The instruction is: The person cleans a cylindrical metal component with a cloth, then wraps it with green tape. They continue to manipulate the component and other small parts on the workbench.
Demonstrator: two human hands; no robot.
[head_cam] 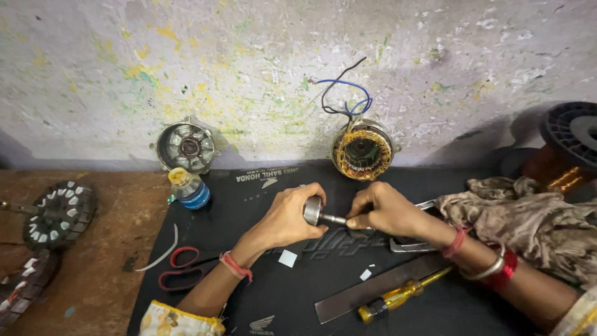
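Observation:
My left hand [287, 218] grips a small round metal rotor [313, 210] over a black mat [280, 298]. A thin metal shaft [334, 219] sticks out of the rotor to the right. My right hand [384, 210] pinches the end of that shaft with thumb and fingers. Both hands meet at the mat's middle. A wound motor stator [362, 151] with yellow coils and blue and black wires leans on the wall just beyond them.
A metal motor end cover [186, 147] leans on the wall at left, a small bottle [188, 186] below it. Red-handled scissors [184, 267], a flat metal bar [379, 286], a yellow screwdriver [398, 297] and pliers [410, 244] lie on the mat. A rag [528, 218] and a copper wire spool [569, 155] sit right; stator cores [59, 214] left.

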